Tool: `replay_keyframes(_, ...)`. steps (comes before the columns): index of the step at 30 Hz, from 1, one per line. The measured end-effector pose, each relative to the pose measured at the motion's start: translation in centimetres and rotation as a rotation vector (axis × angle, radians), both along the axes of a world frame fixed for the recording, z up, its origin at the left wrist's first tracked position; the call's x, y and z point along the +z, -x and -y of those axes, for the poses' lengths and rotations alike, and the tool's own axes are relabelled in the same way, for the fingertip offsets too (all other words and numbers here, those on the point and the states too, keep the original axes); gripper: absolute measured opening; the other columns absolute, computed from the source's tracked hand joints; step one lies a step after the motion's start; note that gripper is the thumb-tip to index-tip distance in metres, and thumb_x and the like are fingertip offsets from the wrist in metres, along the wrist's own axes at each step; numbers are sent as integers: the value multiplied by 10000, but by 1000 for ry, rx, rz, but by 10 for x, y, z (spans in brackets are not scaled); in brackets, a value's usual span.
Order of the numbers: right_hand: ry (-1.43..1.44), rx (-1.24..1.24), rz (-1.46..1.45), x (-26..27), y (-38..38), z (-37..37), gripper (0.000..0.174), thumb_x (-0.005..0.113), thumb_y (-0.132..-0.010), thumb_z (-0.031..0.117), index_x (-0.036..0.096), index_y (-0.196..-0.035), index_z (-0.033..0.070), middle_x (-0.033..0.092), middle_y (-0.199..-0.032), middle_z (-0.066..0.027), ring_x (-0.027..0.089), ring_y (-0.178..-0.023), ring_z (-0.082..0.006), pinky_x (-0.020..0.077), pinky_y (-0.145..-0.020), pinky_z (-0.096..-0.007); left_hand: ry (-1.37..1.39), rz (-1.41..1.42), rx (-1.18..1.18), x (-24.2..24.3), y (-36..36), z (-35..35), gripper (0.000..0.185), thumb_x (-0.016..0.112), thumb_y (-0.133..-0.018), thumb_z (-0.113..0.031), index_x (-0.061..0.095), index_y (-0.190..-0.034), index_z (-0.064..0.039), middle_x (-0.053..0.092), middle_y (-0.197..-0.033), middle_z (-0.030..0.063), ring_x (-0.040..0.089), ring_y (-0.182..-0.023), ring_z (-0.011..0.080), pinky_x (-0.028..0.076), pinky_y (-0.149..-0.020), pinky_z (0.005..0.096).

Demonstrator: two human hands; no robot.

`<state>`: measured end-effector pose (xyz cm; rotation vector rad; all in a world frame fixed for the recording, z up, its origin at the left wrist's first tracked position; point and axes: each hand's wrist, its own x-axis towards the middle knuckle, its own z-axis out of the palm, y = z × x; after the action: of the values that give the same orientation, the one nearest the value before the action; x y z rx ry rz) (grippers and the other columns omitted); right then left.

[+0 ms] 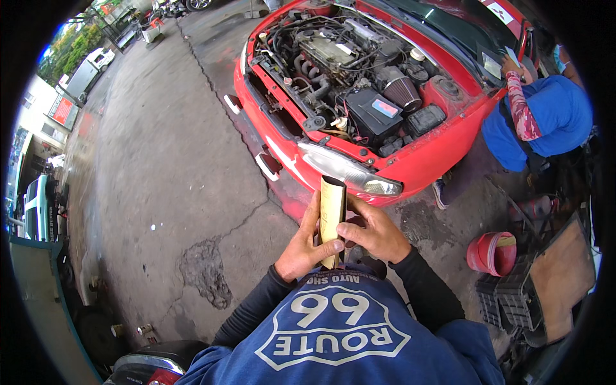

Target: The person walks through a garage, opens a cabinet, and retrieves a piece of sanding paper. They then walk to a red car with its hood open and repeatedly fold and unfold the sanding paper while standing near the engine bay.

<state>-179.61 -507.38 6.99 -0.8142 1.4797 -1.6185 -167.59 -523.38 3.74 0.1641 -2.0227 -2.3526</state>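
Note:
A curled sheet of sandpaper [332, 221], tan backing outward with a dark inner side, stands upright between my two hands in front of my chest. My left hand [301, 245] holds its left side, the thumb lying across the lower front. My right hand [378, 231] grips the other side, thumb on the front and fingers behind. Just beyond the hands is the clear headlight [337, 166] of a red car [433, 144]. The car's engine bay is uncovered, and a phone-like thing [385, 108] lies on the black battery or box there.
A person in blue [544, 115] leans at the car's right side. Red buckets [491, 252], black plastic crates [505, 293] and a brown board [563, 279] stand at the right. Broken concrete [206, 272] lies to the left. A dark vehicle part with a red lamp [163, 376] is at lower left.

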Motion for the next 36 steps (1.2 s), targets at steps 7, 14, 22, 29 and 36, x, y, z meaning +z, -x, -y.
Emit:
replay_keyframes(7,-25,-4,-85,-14,5,-2,714,718,-915,404,438,-1415,-21,602,-1222,-125,604,-1091,-197,486,-964,-352,-87,71,-20,-4,1,0,1206,811,-816,-378,-52,-1586,-36,121,-1634,212,181,-1501,307,209,-1203,405)
replay_keyframes(14,-19,46,-37,-16,8,-1,639,723,-919,392,501,-1369,-5,629,-1160,-102,625,-1023,-165,536,-865,-311,-15,79,-94,-5,4,2,1305,886,-737,-273,-80,-1582,-39,170,-1620,208,222,-1481,268,248,-1189,398)
replay_keyframes(22,-45,63,237,-15,16,-7,450,691,-952,298,568,-1268,3,648,-1065,-66,660,-941,-143,611,-711,-297,-114,92,-92,-6,6,-1,1226,860,-773,-203,-39,-1590,-37,357,-1512,173,371,-1377,232,333,-1134,357)
replay_keyframes(29,-122,-75,198,-21,22,-12,294,618,-935,116,619,-1206,1,652,-1023,-38,605,-859,-83,501,-768,-238,-202,128,-17,-10,-2,0,1015,769,-829,-136,101,-1586,-32,431,-1437,129,444,-1279,197,400,-1050,321)
replay_keyframes(36,-168,-222,-133,-21,29,-10,340,529,-877,33,593,-1205,-33,663,-1036,-57,606,-921,-123,499,-855,-309,205,16,473,-30,7,33,841,683,-842,-119,237,-1550,-41,372,-1522,163,333,-1424,299,286,-1145,367)
